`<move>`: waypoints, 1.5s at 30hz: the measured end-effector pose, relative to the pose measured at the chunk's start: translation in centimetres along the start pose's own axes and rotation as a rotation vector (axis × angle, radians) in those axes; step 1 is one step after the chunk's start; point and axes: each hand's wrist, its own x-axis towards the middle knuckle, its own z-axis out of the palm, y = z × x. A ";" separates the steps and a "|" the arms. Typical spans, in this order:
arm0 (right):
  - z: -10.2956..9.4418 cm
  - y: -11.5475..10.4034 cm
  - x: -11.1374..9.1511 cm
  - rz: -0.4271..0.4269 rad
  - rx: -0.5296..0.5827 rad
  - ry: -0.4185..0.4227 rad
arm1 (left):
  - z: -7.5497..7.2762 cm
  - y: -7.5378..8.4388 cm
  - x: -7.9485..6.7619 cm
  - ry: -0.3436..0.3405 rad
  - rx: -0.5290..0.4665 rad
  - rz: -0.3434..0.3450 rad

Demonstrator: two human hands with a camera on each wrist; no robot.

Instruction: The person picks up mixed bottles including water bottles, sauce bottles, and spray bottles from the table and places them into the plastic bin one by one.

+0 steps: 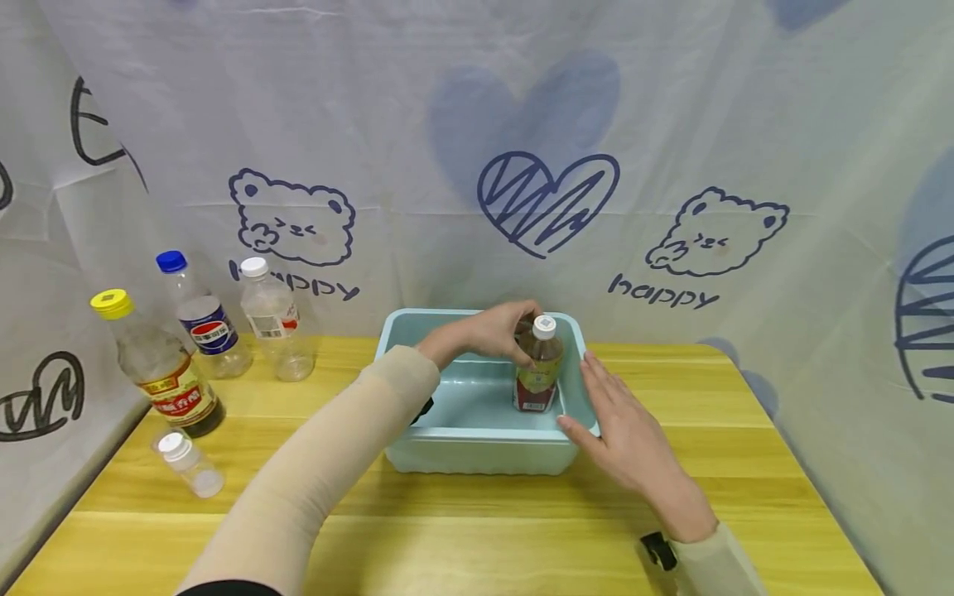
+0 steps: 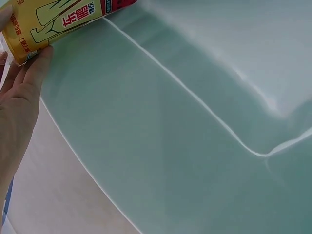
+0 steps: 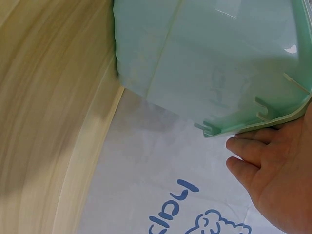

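Observation:
A light-blue plastic bin (image 1: pixel 477 455) stands on the wooden table. Inside its right end, a drink bottle (image 1: pixel 538 379) with a white cap and a yellow-and-red label is upright. My left hand (image 1: pixel 498 331) reaches over the bin and grips this bottle near its shoulder, thumb on the near side. The left wrist view shows the bottle's yellow label (image 2: pixel 73 19) between the fingers, beside the bin's inner wall (image 2: pixel 122 107). My right hand (image 1: pixel 633 434) rests with straight fingers against the bin's right rim, its thumb at the front corner. From below, the right wrist view shows the fingers touching the rim (image 3: pixel 273 122).
On the table's left stand a yellow-capped sauce bottle (image 1: pixel 175 393) with dark liquid, a blue-capped Pepsi bottle (image 1: pixel 212 335), a white-capped clear bottle (image 1: pixel 276 323) and a small white-capped bottle (image 1: pixel 195 470). A printed cloth (image 1: pixel 417 149) hangs behind the table (image 1: pixel 477 530).

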 end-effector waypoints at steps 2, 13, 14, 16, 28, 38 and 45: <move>0.0 -0.1 0.0 -0.003 0.000 0.003 | -0.1 0.0 -0.1 0.000 0.000 -0.005; 0.0 -0.2 0.1 -0.001 0.003 -0.005 | -0.3 0.3 -0.9 -0.002 0.061 -0.051; 0.0 -0.3 0.1 -0.001 0.005 -0.006 | -0.4 0.3 -0.9 -0.002 0.065 -0.055; 0.0 -0.3 0.1 -0.005 0.005 -0.005 | -0.4 0.2 -1.1 -0.001 0.072 -0.057; -0.1 0.0 0.1 0.004 0.013 -0.003 | -1.9 0.6 -2.4 0.041 0.002 -0.004; 0.0 0.0 -0.1 0.013 0.013 -0.004 | -3.9 2.4 -4.8 0.252 0.015 0.026; 0.1 0.0 -0.1 -0.004 0.004 0.009 | -5.4 3.9 -6.6 0.416 -0.019 0.101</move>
